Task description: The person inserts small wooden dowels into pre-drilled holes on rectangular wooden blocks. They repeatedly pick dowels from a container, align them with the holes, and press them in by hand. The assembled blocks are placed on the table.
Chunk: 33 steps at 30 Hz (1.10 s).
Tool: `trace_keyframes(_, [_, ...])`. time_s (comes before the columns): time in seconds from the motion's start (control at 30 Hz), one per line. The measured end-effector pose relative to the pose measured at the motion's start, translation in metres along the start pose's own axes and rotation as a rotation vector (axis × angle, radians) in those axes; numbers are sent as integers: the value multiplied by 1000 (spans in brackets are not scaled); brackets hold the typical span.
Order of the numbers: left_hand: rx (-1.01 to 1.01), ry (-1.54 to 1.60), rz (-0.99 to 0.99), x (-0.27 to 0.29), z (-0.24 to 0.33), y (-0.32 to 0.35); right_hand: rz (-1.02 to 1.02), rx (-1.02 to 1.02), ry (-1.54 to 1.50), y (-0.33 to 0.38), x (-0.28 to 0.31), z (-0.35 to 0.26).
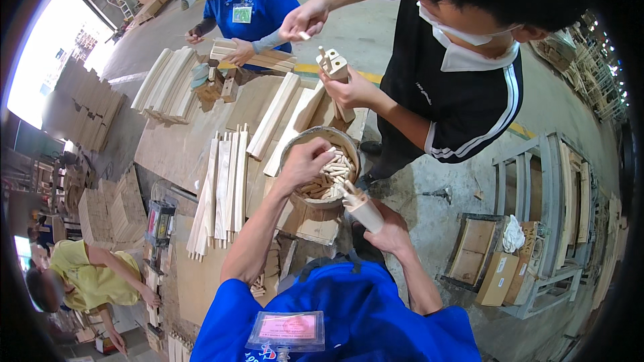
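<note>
A round bucket [353,149] holds many short wooden dowels [340,169]. Above its left side, my left hand [307,165] has its fingers drawn together at the dowels; what they pinch is hidden. My right hand [390,233] is closed round a pale wooden piece [364,213] just beside the bucket's near right rim. Dowels stick out of the end of this piece, which tilts toward the bucket.
Across from me, a co-worker's hand [352,90] holds a drilled wooden block [333,67] with a dowel in it. Long wooden strips [225,181] lie left of the bucket on the worktable [171,154]. Another person in blue handles wood at the far end. Cardboard boxes [500,278] stand right.
</note>
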<state>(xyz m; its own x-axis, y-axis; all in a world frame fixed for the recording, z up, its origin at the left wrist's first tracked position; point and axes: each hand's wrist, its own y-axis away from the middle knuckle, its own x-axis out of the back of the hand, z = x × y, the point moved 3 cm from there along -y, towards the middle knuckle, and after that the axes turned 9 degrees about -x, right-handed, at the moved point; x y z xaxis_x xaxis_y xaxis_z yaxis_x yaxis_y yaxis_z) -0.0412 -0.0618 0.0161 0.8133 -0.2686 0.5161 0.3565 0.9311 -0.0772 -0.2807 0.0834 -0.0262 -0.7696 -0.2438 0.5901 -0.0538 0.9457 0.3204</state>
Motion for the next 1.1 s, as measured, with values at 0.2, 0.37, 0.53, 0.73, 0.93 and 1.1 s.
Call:
trace_keyframes(0.2, [-374,-37,64,40,60,103,-238,168,1,2,-22,-46])
trace_keyframes(0.37, [-314,-202,123,50,62,173,-368,378,112,5,-56,-82])
trace_keyframes(0.53, [-237,-410,222,66,64,230,-440,524,210,19,-84,-111])
trace_keyframes(0.73, [-127,-522,241,73,69,277,-422,691,297,32,-117,-125])
trace_keyframes(0.93, [-94,-449,422,69,61,307,-525,722,161,46,-143,-144])
trace_keyframes(1.1, [-98,-523,338,88,58,314,-614,675,185,42,-168,-144])
